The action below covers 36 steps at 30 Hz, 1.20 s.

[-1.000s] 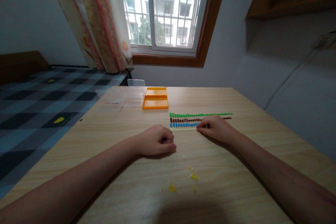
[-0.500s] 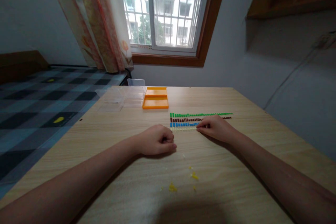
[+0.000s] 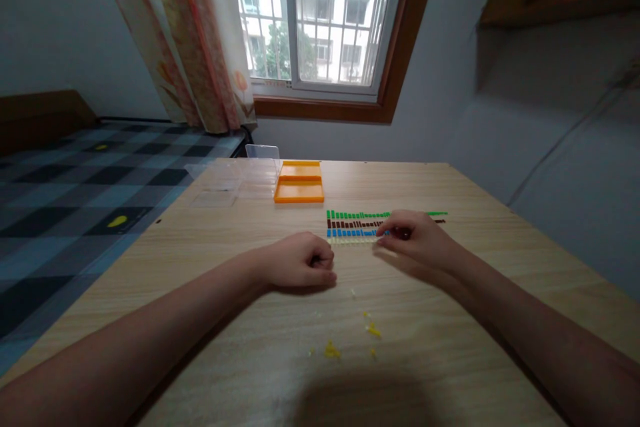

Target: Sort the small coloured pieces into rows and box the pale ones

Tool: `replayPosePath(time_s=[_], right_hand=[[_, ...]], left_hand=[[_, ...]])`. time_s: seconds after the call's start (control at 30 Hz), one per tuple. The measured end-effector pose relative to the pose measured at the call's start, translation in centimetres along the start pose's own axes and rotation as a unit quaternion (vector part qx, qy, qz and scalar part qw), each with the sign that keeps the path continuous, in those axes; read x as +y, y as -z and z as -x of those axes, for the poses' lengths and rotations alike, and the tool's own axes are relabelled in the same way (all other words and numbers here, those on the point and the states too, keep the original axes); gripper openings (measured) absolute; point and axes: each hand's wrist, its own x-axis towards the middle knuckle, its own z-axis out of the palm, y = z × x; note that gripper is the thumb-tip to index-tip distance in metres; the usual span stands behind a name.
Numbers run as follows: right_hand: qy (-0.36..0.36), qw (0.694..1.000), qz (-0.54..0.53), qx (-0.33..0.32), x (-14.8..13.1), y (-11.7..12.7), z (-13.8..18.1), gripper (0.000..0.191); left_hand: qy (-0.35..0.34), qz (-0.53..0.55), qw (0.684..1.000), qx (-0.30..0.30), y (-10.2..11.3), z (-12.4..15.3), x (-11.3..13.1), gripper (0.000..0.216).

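Note:
My left hand (image 3: 300, 260) rests on the table as a loose fist, its thumb lying along the curled fingers; the inside of the fist is hidden. My right hand (image 3: 420, 237) hovers over the near rows of small pieces, thumb and index fingertip apart, with nothing visible between them. Four rows lie side by side: green pieces (image 3: 345, 215), dark brown pieces (image 3: 343, 224), blue pieces (image 3: 343, 233) and, nearest me, pale clear pieces (image 3: 350, 241). The right hand covers part of them. Loose yellow pieces (image 3: 331, 349) lie scattered closer to me.
An orange two-part tray (image 3: 300, 199) stands toward the back of the wooden table (image 3: 240, 373). Clear plastic boxes (image 3: 257, 180) are to its left. A bed with a checked cover (image 3: 120, 173) adjoins the table's left side; a window is behind.
My right hand has lifted slightly from the pale row, and its thumb and index finger have parted. The left hand keeps its place. The whole view has shifted a little.

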Motion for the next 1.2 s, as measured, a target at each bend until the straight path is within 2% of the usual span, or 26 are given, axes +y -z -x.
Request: replayPosePath(time_s=[0.17,0.3,0.53,0.7,0.83,1.0,1.2], right_hand=[[0.121,0.979,-0.069,-0.151,-2.5,-1.5,1.2,0.014],[0.159,0.964,-0.073,-0.2,-3.5,-2.1,2.0,0.019],[0.191,0.958,-0.057,-0.205,-3.9,-2.0,2.0,0.024],[0.189,0.957,-0.037,-0.217,-3.7,-1.5,2.0,0.023],[0.158,0.962,0.002,-0.222,-2.9,-0.1,1.4,0.02],[0.102,0.974,0.043,-0.198,-0.3,1.7,0.3,0.023],[0.045,0.983,0.08,-0.161,2.5,2.1,-0.1,0.024]], left_hand=[[0.014,0.007,0.999,-0.047,0.9,0.2,0.3,0.031],[0.024,0.004,0.997,-0.075,1.3,0.3,0.6,0.03],[0.056,-0.055,0.991,-0.11,1.5,0.2,1.3,0.034],[0.05,-0.066,0.991,-0.109,1.4,0.1,1.2,0.035],[0.048,-0.055,0.991,-0.108,1.3,0.2,1.0,0.034],[0.047,-0.038,0.994,-0.096,1.3,0.3,1.0,0.038],[0.046,-0.035,0.994,-0.093,1.3,0.3,1.0,0.037]])
